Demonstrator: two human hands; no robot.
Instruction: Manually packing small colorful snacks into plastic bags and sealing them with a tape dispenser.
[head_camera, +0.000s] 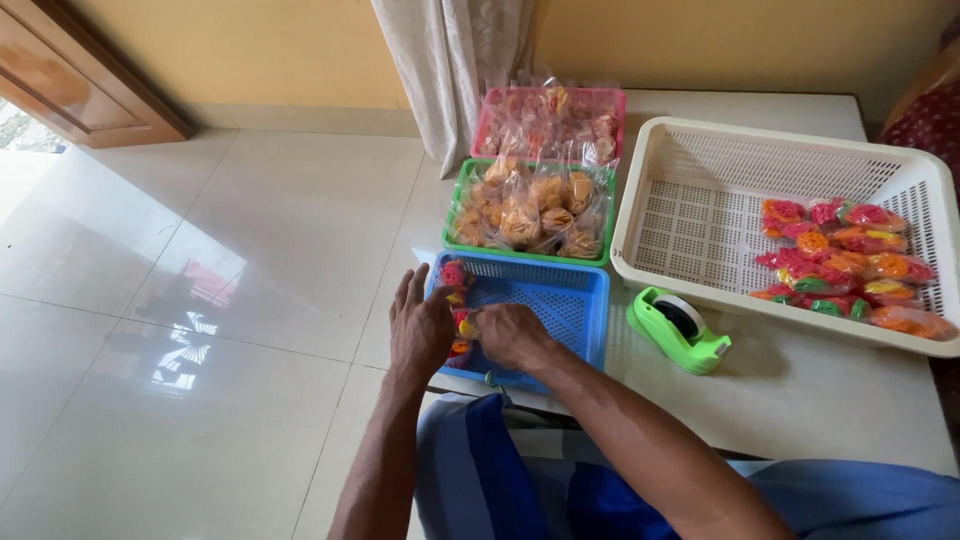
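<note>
Colourful snack packets (457, 300) between both hands in blue basket (560, 300).

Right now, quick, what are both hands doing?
Left hand: open, fingers spread at the blue basket.
Right hand: closed on small colourful packets.

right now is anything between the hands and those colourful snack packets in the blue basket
Nothing visible: the left hand and right hand are already on the small packets at the blue basket's left edge.
</note>
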